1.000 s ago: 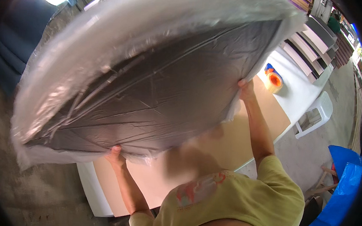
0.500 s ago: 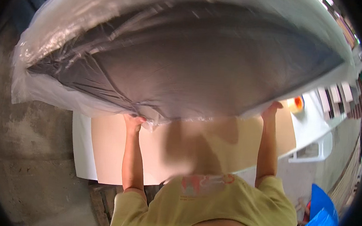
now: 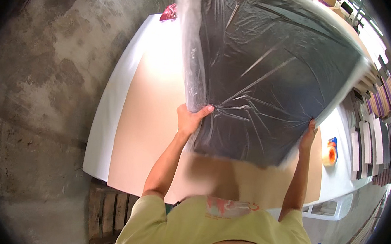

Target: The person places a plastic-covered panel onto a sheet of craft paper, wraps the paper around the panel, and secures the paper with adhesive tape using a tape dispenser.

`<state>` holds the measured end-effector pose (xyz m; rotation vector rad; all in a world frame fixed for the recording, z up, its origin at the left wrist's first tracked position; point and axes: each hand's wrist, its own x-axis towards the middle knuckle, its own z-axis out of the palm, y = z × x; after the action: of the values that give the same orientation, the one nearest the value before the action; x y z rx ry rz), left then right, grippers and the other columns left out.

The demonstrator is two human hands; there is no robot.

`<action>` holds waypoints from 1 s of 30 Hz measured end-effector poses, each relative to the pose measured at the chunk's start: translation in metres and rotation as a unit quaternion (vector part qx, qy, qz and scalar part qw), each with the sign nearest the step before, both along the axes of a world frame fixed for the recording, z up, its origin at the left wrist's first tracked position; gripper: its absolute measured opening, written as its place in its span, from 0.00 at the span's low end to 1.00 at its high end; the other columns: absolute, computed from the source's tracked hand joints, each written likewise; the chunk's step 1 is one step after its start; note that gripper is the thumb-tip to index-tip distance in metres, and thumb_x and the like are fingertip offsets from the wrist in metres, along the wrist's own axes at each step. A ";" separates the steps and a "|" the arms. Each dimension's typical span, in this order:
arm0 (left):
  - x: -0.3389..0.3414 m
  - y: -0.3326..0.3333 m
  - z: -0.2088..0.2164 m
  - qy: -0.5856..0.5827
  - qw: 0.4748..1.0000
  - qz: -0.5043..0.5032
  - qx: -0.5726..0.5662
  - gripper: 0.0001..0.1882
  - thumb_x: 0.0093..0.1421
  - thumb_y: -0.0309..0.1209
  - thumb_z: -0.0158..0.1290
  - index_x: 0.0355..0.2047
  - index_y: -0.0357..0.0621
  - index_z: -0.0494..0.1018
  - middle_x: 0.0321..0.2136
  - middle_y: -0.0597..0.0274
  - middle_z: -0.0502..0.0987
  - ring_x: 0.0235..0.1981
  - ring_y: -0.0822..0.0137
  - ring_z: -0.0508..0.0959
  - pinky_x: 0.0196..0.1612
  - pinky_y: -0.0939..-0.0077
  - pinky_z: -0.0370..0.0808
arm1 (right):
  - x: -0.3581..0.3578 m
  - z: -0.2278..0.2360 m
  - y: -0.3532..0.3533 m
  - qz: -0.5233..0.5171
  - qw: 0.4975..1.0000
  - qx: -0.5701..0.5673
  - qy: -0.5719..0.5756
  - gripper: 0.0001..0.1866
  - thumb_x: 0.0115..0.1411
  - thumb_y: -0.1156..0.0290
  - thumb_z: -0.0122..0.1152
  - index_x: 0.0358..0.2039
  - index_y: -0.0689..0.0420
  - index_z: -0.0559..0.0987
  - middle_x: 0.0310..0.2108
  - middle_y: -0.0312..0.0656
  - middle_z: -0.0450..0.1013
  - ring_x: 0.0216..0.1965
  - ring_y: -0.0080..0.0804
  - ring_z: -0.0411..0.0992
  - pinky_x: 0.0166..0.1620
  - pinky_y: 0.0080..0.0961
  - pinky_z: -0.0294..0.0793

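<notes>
A large flat dark panel [image 3: 271,82] wrapped in loose, creased clear plastic is held up in front of me above the table. My left hand [image 3: 191,119] is closed on its left edge, thumb pressed on the wrap near the lower corner. My right hand [image 3: 309,135] grips the opposite edge, its thumb on top; most of those fingers are hidden behind the panel. Creases in the plastic run inward from both thumbs. Below the panel lies a tan sheet [image 3: 135,140], spread over a white-covered table [image 3: 106,134].
A roll of tape [image 3: 330,155] stands on the table to the right. A red plastic-like item [image 3: 169,12] sits at the far left corner. Several stacked boards [image 3: 371,139] are at the right. A wooden pallet [image 3: 110,211] and a white stool [image 3: 332,208] are near the front edge.
The panel has swung from lying crosswise to a lengthwise position, over to the right. More of the table's left side shows. My hands keep holding it, at edges now closer together.
</notes>
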<state>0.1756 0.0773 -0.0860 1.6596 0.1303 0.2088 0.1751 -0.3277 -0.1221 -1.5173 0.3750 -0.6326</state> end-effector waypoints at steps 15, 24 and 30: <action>0.016 0.033 -0.117 0.313 0.949 -0.012 0.019 0.44 0.45 0.59 0.58 0.43 0.23 0.70 0.41 0.41 0.74 0.44 0.57 0.74 0.47 0.68 0.69 | 0.044 -0.043 0.069 0.171 0.912 -0.087 0.363 0.46 0.41 0.39 0.66 0.44 0.73 0.73 0.45 0.54 0.71 0.51 0.38 0.66 0.55 0.30 0.60; 0.038 0.093 -0.072 0.250 0.870 0.108 0.411 0.42 0.50 0.62 0.49 0.46 0.31 0.68 0.41 0.41 0.73 0.46 0.45 0.72 0.50 0.55 0.67 | 0.058 -0.072 0.051 0.226 0.881 -0.065 0.411 0.47 0.46 0.35 0.59 0.51 0.68 0.69 0.51 0.51 0.67 0.55 0.37 0.63 0.58 0.32 0.57; -0.064 0.227 -0.157 0.282 0.707 0.434 0.481 0.37 0.48 0.53 0.57 0.48 0.36 0.66 0.48 0.50 0.69 0.55 0.51 0.61 0.55 0.52 0.58 | 0.071 -0.115 0.021 0.222 0.874 -0.067 0.428 0.57 0.42 0.31 0.57 0.57 0.70 0.60 0.58 0.54 0.59 0.61 0.41 0.55 0.61 0.36 0.50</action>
<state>0.1118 0.3040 -0.2425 2.5492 1.5235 0.5330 0.2460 -0.3068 -0.2373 -1.8836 0.6252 0.4280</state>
